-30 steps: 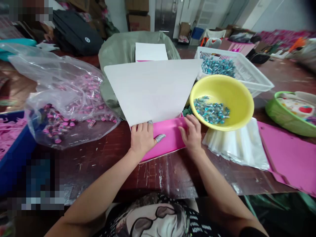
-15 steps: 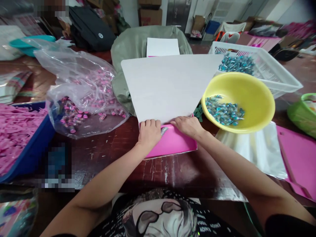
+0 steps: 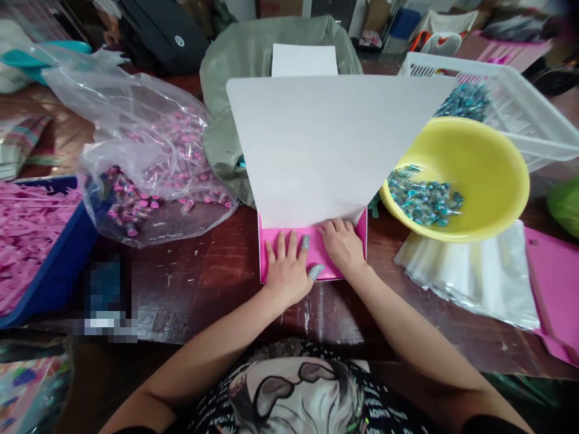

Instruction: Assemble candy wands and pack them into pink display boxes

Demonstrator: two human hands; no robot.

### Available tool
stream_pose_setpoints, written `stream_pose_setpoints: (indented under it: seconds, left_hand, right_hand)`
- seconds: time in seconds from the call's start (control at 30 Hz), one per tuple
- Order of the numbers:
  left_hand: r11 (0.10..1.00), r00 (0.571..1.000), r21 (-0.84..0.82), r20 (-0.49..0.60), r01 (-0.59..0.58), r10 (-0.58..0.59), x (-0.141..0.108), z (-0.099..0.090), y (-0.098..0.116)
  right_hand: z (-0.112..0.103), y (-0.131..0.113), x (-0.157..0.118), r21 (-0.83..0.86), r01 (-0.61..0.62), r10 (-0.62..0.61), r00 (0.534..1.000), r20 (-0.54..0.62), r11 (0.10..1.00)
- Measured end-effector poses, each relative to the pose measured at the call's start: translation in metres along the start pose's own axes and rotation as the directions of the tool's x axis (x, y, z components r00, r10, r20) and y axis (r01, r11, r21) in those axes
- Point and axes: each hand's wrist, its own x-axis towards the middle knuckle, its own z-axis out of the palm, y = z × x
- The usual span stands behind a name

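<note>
A cardboard box with a pink inside (image 3: 311, 232) stands in front of me on the table. Its tall white lid flap (image 3: 335, 144) rises at the back and leans away. My left hand (image 3: 288, 268) lies flat on the pink bottom with its fingers spread; silver wrapping covers the thumb and index fingertips. On the right half of the same bottom rests my right hand (image 3: 342, 246), fingers stretched toward the back fold and slightly bent, its thumb hidden. I see nothing held in either hand.
On the left are a clear bag (image 3: 149, 226) of pink-capped pieces and a blue tray (image 3: 58, 256) of pink parts. At right stand a yellow basin (image 3: 493, 181) with blue-capped pieces, a white crate (image 3: 525, 90), clear plastic bags (image 3: 479, 277) and a pink sheet (image 3: 554, 283).
Both hands have moved from the box's back fold down into it; the left has flattened and spread its fingers. More of the pink inside shows, and the whole view has shifted.
</note>
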Motion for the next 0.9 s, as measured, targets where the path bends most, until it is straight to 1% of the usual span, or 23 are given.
stream_pose_setpoints:
  seconds: [0.07, 0.2, 0.27, 0.33, 0.4, 0.43, 0.47, 0.5, 0.53, 0.57, 0.6, 0.63, 0.67, 0.7, 0.73, 0.77, 0.8, 0.83, 0.9]
  left_hand:
    - [1.000, 0.999, -0.016, 0.036, -0.001, 0.002, -0.002, 0.004, -0.003]
    - [0.999, 0.997, -0.043, 0.073, -0.032, 0.035, 0.005, 0.008, -0.010]
    - [0.998, 0.997, -0.058, 0.080, -0.009, 0.014, 0.009, 0.008, -0.007]
    - [0.997, 0.997, -0.079, 0.073, 0.013, -0.008, 0.011, 0.006, -0.001]
    - [0.994, 0.999, -0.102, 0.019, -0.025, 0.027, 0.010, 0.000, 0.003]
    - [0.991, 0.996, -0.108, -0.039, -0.081, 0.077, 0.009, -0.005, 0.002]
    - [0.982, 0.983, -0.105, -0.115, -0.156, 0.143, 0.007, -0.012, -0.003]
    - [0.970, 0.958, -0.093, -0.202, -0.226, 0.204, 0.004, -0.019, -0.011]
    - [0.959, 0.924, -0.074, -0.295, -0.275, 0.242, 0.001, -0.027, -0.025]
    - [0.958, 0.892, -0.059, -0.385, -0.282, 0.239, -0.003, -0.035, -0.044]
    - [0.969, 0.865, -0.057, -0.464, -0.241, 0.188, -0.007, -0.044, -0.068]
    - [0.987, 0.845, -0.074, -0.528, -0.144, 0.084, -0.011, -0.053, -0.097]
    - [0.994, 0.823, -0.110, -0.566, -0.012, -0.053, -0.014, -0.063, -0.129]
    - [0.977, 0.795, -0.147, -0.569, 0.153, -0.210, -0.018, -0.073, -0.164]
    - [0.931, 0.754, -0.157, -0.548, 0.331, -0.361, -0.022, -0.083, -0.200]
    - [0.894, 0.717, -0.157, -0.547, 0.420, -0.433, -0.026, -0.095, -0.236]
    - [0.867, 0.687, -0.152, -0.551, 0.475, -0.474, -0.032, -0.108, -0.269]
    - [0.839, 0.659, -0.144, -0.556, 0.524, -0.507, -0.039, -0.122, -0.300]
    - [0.776, 0.603, -0.123, -0.559, 0.618, -0.569, -0.059, -0.151, -0.352]
  right_hand:
    - [-0.001, 0.002, 0.001, 0.015, 0.005, -0.005, 1.000, 0.003, 1.000]
    - [-0.004, 0.000, -0.003, 0.052, 0.032, -0.032, 0.999, 0.003, 0.998]
    - [-0.002, 0.002, -0.008, 0.070, 0.045, -0.045, 0.999, -0.001, 0.997]
    - [0.004, 0.009, -0.011, 0.076, 0.059, -0.058, 0.998, -0.015, 0.995]
    - [0.011, 0.021, -0.009, 0.075, 0.094, -0.091, 0.995, -0.042, 0.993]
    - [0.014, 0.027, -0.006, 0.078, 0.118, -0.114, 0.992, -0.062, 0.990]
    - [0.014, 0.032, -0.002, 0.100, 0.156, -0.146, 0.985, -0.097, 0.983]
    - [0.012, 0.034, 0.002, 0.132, 0.197, -0.176, 0.972, -0.157, 0.971]
    - [0.007, 0.034, 0.005, 0.156, 0.238, -0.202, 0.956, -0.214, 0.959]
    - [-0.001, 0.030, 0.008, 0.168, 0.263, -0.211, 0.937, -0.277, 0.950]
    - [-0.012, 0.023, 0.010, 0.182, 0.266, -0.198, 0.924, -0.326, 0.947]
    - [-0.023, 0.011, 0.011, 0.202, 0.263, -0.181, 0.919, -0.350, 0.944]
    - [-0.033, -0.005, 0.011, 0.234, 0.272, -0.180, 0.919, -0.349, 0.933]
    - [-0.042, -0.025, 0.012, 0.280, 0.303, -0.212, 0.926, -0.313, 0.911]
    - [-0.047, -0.049, 0.014, 0.339, 0.359, -0.278, 0.923, -0.265, 0.869]
    - [-0.049, -0.074, 0.018, 0.406, 0.426, -0.371, 0.905, -0.211, 0.809]
    - [-0.046, -0.102, 0.023, 0.474, 0.485, -0.469, 0.868, -0.161, 0.735]
    - [-0.039, -0.131, 0.030, 0.532, 0.532, -0.555, 0.821, -0.135, 0.658]
    - [-0.017, -0.190, 0.049, 0.606, 0.569, -0.669, 0.739, -0.080, 0.556]
